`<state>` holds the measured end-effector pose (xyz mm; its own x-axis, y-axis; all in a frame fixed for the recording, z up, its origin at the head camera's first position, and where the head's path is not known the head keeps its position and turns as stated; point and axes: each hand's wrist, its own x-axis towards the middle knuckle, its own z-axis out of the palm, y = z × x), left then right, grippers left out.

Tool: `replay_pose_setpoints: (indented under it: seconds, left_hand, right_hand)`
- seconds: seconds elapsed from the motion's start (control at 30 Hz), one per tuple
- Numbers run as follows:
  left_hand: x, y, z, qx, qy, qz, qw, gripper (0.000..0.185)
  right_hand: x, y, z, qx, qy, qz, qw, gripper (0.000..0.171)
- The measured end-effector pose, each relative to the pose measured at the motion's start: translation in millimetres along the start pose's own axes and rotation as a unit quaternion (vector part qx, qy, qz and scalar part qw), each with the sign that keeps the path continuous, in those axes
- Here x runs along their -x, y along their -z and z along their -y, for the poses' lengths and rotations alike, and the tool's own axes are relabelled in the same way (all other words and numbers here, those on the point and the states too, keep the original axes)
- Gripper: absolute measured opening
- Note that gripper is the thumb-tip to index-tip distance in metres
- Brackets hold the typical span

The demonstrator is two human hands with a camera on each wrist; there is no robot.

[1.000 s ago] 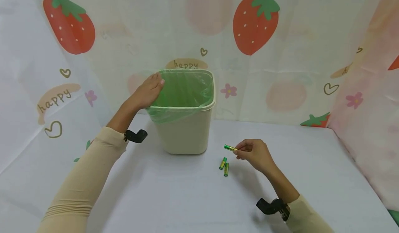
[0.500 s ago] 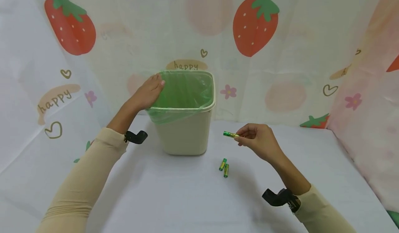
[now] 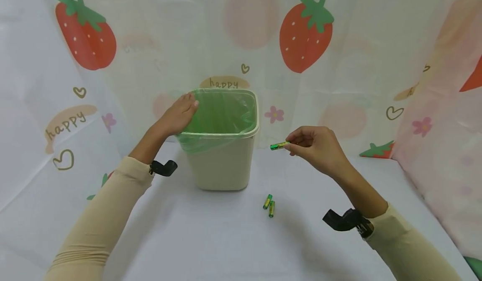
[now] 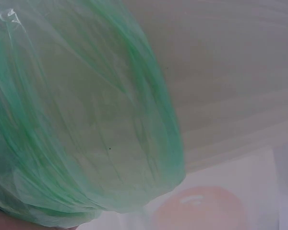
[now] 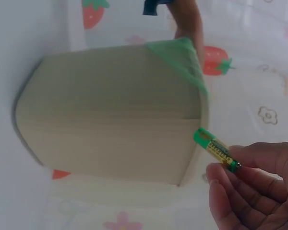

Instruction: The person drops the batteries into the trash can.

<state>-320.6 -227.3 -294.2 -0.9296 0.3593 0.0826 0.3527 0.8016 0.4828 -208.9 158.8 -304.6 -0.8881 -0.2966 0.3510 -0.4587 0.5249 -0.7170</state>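
A beige waste bin (image 3: 222, 164) lined with a green plastic bag (image 3: 222, 113) stands on the white table. My left hand (image 3: 178, 114) rests on the bin's left rim, fingers laid over the bag's edge. My right hand (image 3: 314, 147) pinches a green and yellow battery (image 3: 279, 146) in the air just right of the bin's rim. In the right wrist view the battery (image 5: 216, 149) sticks out from my fingertips (image 5: 223, 178) beside the bin wall (image 5: 110, 115). Two more batteries (image 3: 269, 205) lie side by side on the table in front of the bin. The left wrist view is filled by the bag (image 4: 81, 120).
A strawberry-print cloth (image 3: 308, 34) hangs behind and along both sides of the table (image 3: 226, 243). Black wrist camera mounts (image 3: 344, 220) sit on both forearms. White tabletop surrounds the two loose batteries.
My right hand has lifted the battery from near the table up and slightly back, to the height of the bin's rim. The left hand stays on the rim.
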Motion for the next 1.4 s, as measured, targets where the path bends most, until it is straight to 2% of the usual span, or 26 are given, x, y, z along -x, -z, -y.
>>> replay_pose_setpoints:
  seconds: [0.27,0.47,0.77,1.0,1.23,1.4]
  left_hand:
    - [-2.5,1.3,0.2,-0.001,-0.003,-0.002,1.0,0.068]
    - [-2.7,3.7,1.6,-0.004,-0.002,0.002,1.0,0.068]
    - [-3.4,0.4,3.0,0.001,-0.002,-0.008,1.0,0.068]
    - [-2.0,0.4,4.4,-0.001,-0.003,-0.003,1.0,0.069]
    - [-0.5,1.1,4.6,0.005,-0.007,0.001,1.0,0.068]
    - [-0.2,0.8,4.6,0.005,-0.006,-0.001,1.0,0.068]
  right_hand:
    - [-20,21,22,-0.014,0.02,-0.013,1.0,0.015]
    - [-37,23,36,-0.025,0.02,-0.015,0.999,0.015]
    - [-63,15,45,-0.05,0.033,-0.001,0.998,0.017]
    - [-81,6,54,-0.028,0.036,0.007,0.999,0.015]
    - [-100,-5,60,-0.045,0.03,0.016,0.998,0.013]
    - [-114,-15,62,-0.033,0.033,0.027,0.999,0.012]
